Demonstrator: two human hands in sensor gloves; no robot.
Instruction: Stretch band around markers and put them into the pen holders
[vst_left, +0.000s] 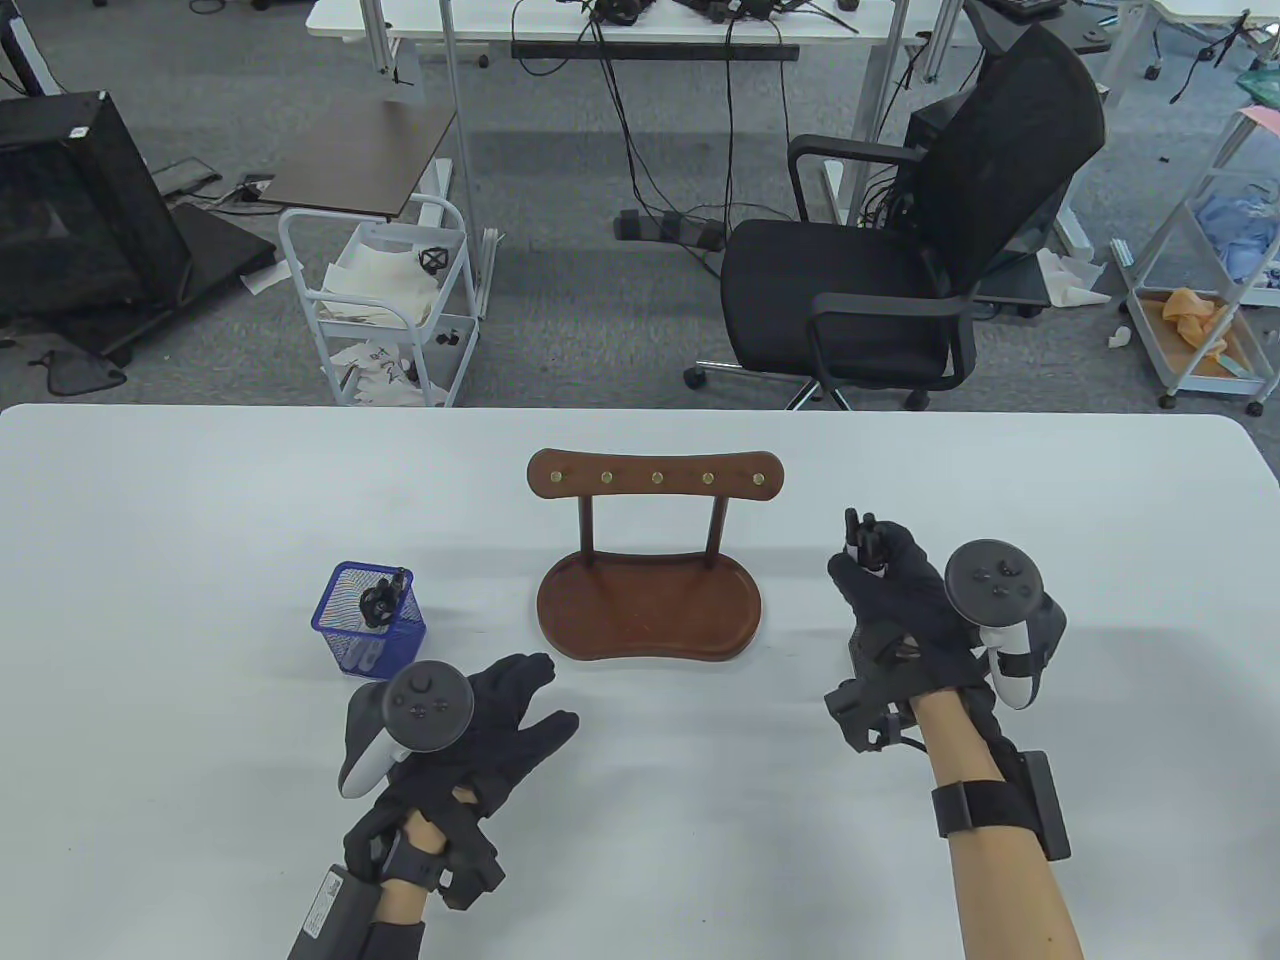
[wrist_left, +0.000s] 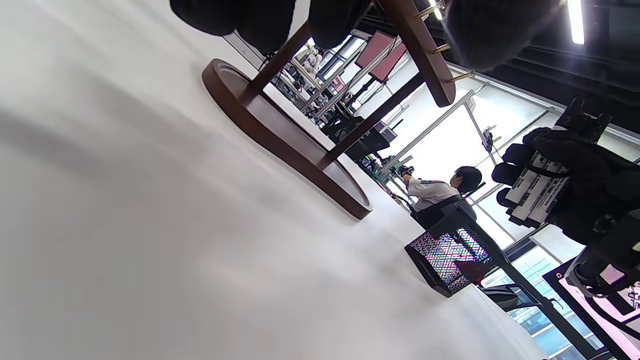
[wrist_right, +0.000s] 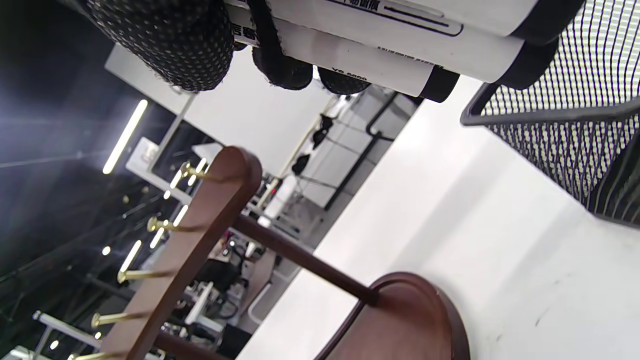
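Table view showed the right hand (vst_left: 890, 590) raised right of the wooden stand (vst_left: 648, 600), fingers curled round banded markers (vst_left: 862, 540), mostly hidden by the glove. The left hand (vst_left: 480, 725) lay flat, fingers spread, near the blue mesh holder (vst_left: 368, 620), whose contents were indistinct.

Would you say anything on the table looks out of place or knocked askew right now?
Nothing stands out. The blue holder and wooden rack stand upright, and the right hand grips banded markers.

Bright, even light; wrist views tilted, glary.
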